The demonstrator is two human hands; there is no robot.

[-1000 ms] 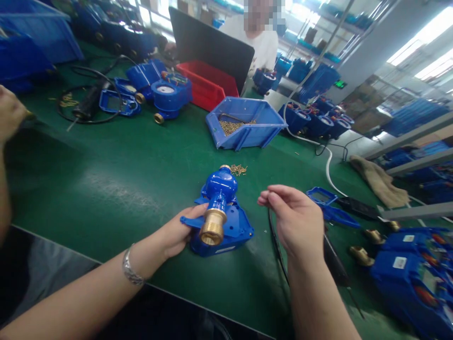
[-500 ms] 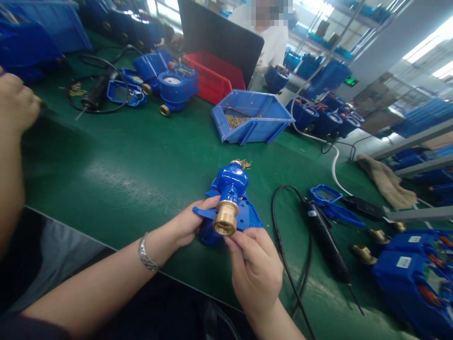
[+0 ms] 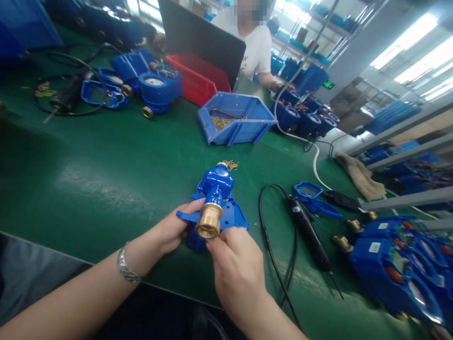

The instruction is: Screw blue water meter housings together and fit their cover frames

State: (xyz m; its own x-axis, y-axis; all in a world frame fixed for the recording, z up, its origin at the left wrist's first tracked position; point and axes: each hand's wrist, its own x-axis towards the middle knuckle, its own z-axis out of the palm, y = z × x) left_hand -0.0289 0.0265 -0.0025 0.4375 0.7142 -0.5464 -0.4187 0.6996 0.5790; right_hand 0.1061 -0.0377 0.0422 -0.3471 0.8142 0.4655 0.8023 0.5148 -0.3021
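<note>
A blue water meter point(image 3: 218, 182) with brass threaded ends is tilted over the green table, one brass end pointing toward me. Flat blue plastic parts point(image 3: 233, 215) stick out beside and beneath it. My left hand point(image 3: 179, 226) is closed around its left side, the fingers partly hidden under the body. On the other side, my right hand point(image 3: 239, 264) is closed on the meter's lower right, thumb near the brass end; its fingertips are hidden. A small pile of brass screws point(image 3: 230, 165) lies just behind the meter.
A blue bin point(image 3: 240, 134) of screws stands ahead, with a red bin point(image 3: 198, 87) behind it. To the right lie a black electric screwdriver point(image 3: 309, 236) with its cable, a blue frame point(image 3: 307, 191) and several meters point(image 3: 382, 259). Across the table is a person point(image 3: 255, 52).
The whole view has shifted, so things sit further left. My right hand has turned, with its back more toward me. The neighbour's arm at the left has left view; both my hands stay on the meter.
</note>
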